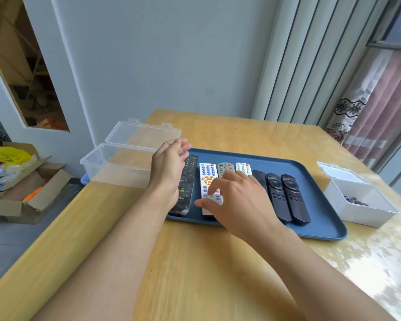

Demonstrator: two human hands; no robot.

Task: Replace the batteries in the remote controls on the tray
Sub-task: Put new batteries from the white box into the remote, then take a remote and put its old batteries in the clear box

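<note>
Blue tray (322, 228) sits on the wooden table (195, 274), holding seven remotes in a row, all face up. From the person's left: long black remote (187, 181), white remote with blue and orange buttons (207, 179), grey remote (225, 167), small white remote (243, 168), then three black ones, the last being the rightmost black remote (294, 200).

Right hand (236, 200): fingers spread and slightly bent, tips resting on the lower end of the white remote with blue and orange buttons. No closed grip yet; it looks about to pick this one up.

Left hand (169, 165): open, fingers straight, holding nothing, hovering over the long black remote at the tray's left edge.

Clear plastic box (116, 167) with its lid thrown back stands left of the tray; nothing visible inside it. Small white box (361, 205), lid open, stands right of the tray with small dark items inside, probably batteries, too small to confirm.

Progress, as judged: no battery cover visibly off, no loose cells on the table or tray. Task appears to be at its start, all seven remotes left to do.
</note>
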